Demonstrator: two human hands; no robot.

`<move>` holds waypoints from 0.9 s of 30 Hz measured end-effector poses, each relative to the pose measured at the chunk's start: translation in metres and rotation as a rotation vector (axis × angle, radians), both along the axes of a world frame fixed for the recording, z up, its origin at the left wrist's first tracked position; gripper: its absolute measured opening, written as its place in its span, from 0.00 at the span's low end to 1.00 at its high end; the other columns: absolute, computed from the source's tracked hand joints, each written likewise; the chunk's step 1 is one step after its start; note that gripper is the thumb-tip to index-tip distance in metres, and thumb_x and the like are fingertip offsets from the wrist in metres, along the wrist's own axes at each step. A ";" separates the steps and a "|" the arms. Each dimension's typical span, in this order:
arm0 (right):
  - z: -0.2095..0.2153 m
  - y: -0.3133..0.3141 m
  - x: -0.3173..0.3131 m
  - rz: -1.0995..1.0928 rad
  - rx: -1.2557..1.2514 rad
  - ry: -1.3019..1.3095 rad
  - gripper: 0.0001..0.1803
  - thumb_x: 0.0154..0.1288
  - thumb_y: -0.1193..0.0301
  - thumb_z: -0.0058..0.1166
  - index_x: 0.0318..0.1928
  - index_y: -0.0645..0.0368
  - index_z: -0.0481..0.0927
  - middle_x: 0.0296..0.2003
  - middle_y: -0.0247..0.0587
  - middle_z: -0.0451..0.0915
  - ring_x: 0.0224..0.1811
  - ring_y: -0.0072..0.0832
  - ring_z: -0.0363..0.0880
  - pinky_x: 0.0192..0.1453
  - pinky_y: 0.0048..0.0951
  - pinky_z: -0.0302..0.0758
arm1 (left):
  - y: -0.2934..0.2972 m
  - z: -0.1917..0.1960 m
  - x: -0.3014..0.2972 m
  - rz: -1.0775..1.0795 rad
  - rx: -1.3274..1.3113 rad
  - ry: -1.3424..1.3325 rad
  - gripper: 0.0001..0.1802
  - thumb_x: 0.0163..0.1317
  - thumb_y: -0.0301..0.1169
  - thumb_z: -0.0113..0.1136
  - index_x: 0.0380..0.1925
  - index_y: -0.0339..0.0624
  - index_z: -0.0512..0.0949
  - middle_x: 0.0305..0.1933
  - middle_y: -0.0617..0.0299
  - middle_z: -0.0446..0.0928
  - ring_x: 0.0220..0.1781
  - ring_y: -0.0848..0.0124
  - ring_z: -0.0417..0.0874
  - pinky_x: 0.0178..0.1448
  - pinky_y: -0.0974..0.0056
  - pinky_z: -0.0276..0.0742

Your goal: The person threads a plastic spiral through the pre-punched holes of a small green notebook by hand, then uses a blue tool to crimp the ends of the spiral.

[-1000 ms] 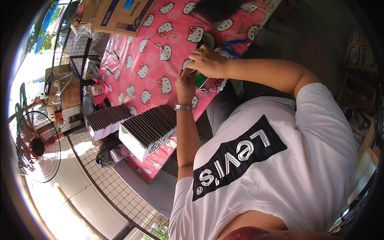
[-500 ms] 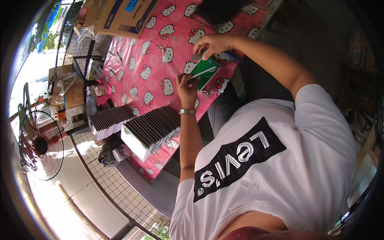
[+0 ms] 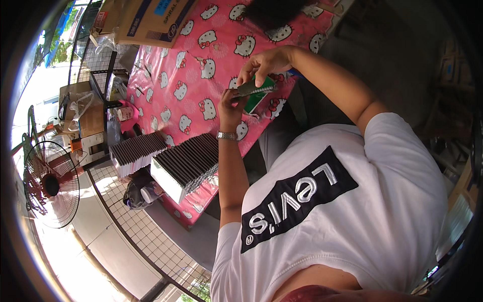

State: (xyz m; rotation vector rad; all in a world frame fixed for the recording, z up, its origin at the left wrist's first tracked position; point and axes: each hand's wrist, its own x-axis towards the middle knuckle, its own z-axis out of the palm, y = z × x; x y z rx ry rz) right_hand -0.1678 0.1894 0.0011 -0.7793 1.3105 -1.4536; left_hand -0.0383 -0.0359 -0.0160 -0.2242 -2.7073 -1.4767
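Note:
A small green spiral notebook (image 3: 258,102) lies near the right edge of the pink table, its white wire spine facing up. My left hand (image 3: 232,102), with a metal watch on the wrist, grips the notebook's near left end with bent fingers. Over the spine, my right hand (image 3: 262,65) pinches a dark grey flat strip (image 3: 246,90), which lies along the coil; its exact kind is unclear. My fingers partly cover both the strip and the notebook.
Two stacks of dark-spined spiral notebooks (image 3: 188,163) stand at the table's near left. A cardboard box (image 3: 151,22) sits at the far left, and a blurred black object (image 3: 276,12) at the far edge. A fan (image 3: 50,183) stands beyond the mesh railing.
My right hand has brought the grey strip down and nearer to me, onto the notebook's spine. My left hand has shifted slightly left, still at the notebook's end.

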 end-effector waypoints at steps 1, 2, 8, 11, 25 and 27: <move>0.000 0.000 0.003 0.024 -0.022 -0.092 0.19 0.50 0.73 0.66 0.45 0.63 0.82 0.57 0.42 0.74 0.58 0.29 0.72 0.63 0.31 0.65 | 0.001 -0.001 0.002 0.016 0.018 -0.011 0.13 0.54 0.22 0.71 0.39 0.36 0.79 0.37 0.63 0.78 0.37 0.74 0.82 0.41 0.69 0.78; 0.001 0.000 0.003 -0.009 -0.063 -0.080 0.18 0.50 0.73 0.66 0.44 0.63 0.82 0.58 0.43 0.74 0.58 0.30 0.72 0.63 0.31 0.65 | 0.000 -0.002 0.001 0.027 0.032 -0.014 0.13 0.53 0.22 0.72 0.38 0.35 0.79 0.37 0.60 0.78 0.37 0.71 0.83 0.41 0.67 0.79; 0.009 0.004 0.005 -0.097 -0.040 0.105 0.13 0.50 0.72 0.69 0.36 0.62 0.82 0.57 0.46 0.73 0.59 0.32 0.71 0.61 0.33 0.67 | -0.004 -0.009 0.001 0.044 0.007 -0.001 0.14 0.52 0.23 0.73 0.37 0.35 0.78 0.37 0.59 0.79 0.37 0.68 0.85 0.38 0.66 0.79; 0.008 0.004 0.005 -0.054 -0.120 0.042 0.12 0.51 0.71 0.69 0.34 0.62 0.82 0.56 0.45 0.74 0.59 0.31 0.72 0.61 0.32 0.68 | -0.002 -0.013 -0.002 0.053 0.086 0.009 0.15 0.52 0.24 0.73 0.37 0.36 0.78 0.36 0.60 0.79 0.36 0.70 0.84 0.38 0.67 0.78; 0.010 -0.003 0.008 -0.121 -0.111 0.070 0.11 0.51 0.70 0.71 0.32 0.61 0.83 0.48 0.41 0.79 0.51 0.27 0.76 0.56 0.30 0.70 | 0.001 -0.004 0.001 0.090 0.152 -0.042 0.16 0.52 0.24 0.73 0.40 0.36 0.79 0.36 0.62 0.83 0.36 0.75 0.83 0.40 0.70 0.78; 0.007 -0.006 0.004 -0.097 0.066 0.206 0.12 0.51 0.70 0.71 0.33 0.62 0.83 0.50 0.43 0.77 0.53 0.30 0.76 0.57 0.31 0.71 | -0.002 -0.003 -0.002 0.114 0.141 -0.126 0.15 0.53 0.24 0.73 0.39 0.35 0.79 0.35 0.61 0.83 0.35 0.75 0.83 0.40 0.71 0.78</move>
